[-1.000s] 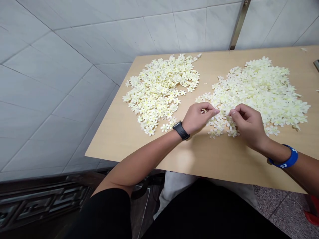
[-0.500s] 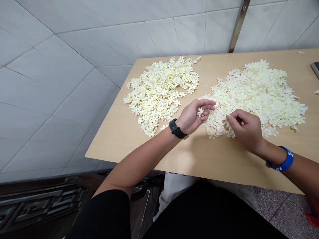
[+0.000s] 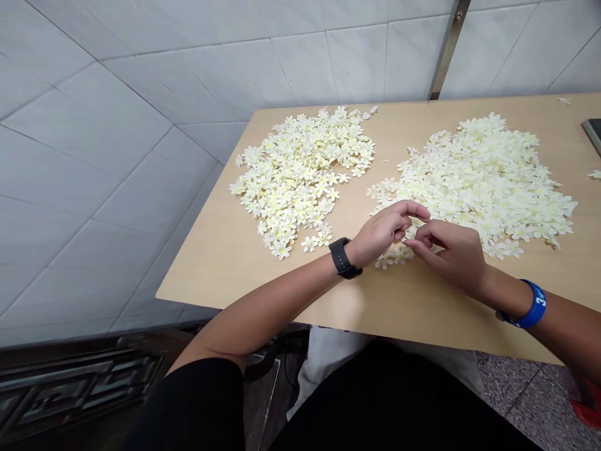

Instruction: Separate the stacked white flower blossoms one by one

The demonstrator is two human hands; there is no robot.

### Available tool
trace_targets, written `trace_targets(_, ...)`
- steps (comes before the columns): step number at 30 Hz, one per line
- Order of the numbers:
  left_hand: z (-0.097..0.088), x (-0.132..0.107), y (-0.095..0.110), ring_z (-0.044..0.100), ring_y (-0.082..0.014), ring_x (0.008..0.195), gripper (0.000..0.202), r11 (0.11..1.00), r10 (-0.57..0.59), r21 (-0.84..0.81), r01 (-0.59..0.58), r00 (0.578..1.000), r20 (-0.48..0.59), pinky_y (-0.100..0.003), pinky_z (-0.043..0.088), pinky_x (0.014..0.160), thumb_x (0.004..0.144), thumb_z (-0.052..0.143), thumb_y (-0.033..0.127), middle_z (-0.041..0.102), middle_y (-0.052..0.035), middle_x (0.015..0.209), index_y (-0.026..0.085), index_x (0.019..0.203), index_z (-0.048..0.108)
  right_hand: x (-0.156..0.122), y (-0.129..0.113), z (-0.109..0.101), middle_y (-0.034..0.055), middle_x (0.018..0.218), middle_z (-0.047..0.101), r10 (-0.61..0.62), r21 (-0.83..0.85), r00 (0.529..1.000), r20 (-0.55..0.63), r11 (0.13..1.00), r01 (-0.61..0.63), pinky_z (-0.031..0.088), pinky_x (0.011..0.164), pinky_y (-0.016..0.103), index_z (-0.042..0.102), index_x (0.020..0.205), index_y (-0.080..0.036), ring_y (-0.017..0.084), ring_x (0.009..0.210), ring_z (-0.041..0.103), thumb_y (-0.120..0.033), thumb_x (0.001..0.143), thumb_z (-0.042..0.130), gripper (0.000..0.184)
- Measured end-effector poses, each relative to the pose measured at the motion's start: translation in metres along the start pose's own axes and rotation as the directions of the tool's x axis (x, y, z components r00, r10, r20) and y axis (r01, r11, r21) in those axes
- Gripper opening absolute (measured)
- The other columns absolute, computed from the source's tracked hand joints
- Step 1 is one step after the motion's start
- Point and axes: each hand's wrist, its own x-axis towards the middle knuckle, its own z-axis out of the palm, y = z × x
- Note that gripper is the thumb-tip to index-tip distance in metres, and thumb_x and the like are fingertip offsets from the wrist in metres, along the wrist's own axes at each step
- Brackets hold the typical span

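From left to right, we see a pale tiled wall (image 3: 84, 163), then a wood-toned tabletop (image 3: 206, 263). On its left part lies a heap of cream, five-petalled flowers, the left pile (image 3: 300, 169), with a couple of flowers loose at its near edge.

Next comes the left hand (image 3: 392, 228), a black watch (image 3: 345, 258) on its wrist. Its index finger reaches out and the other fingers curl in; we cannot tell whether a flower sits inside them. Just beside it is the right hand (image 3: 444, 250), thumb and forefinger drawn close together near the left fingers; what they may pinch is hidden from us. A few flowers show below the hands, at the near edge of the right pile (image 3: 488, 175), a broader heap spreading behind and to the right. A blue wristband (image 3: 535, 305) circles the right wrist.

We judge that a light flower could slip from such small fingertip contact, or petals crease under a hard pinch. A sweeping wrist could brush flowers aside, and stray ones between the piles could mix the two.
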Motion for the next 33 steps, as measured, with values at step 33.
trace_targets(33,0.005,-0.002,-0.004,0.064,-0.0165,0.096,0.036,0.982,-0.014,-0.187,0.025,0.998,0.06,-0.031,0.052,0.084,0.069,0.058,0.015,0.062,-0.007,0.112,0.021,0.104,0.051,0.004,-0.005,0.001,-0.0062,0.055,0.051,0.038,0.103,0.996,-0.08,0.994,-0.03,0.037,0.048,0.026,0.068,0.091,-0.022,0.009,0.045,0.041,-0.016,0.088,0.061,0.009)
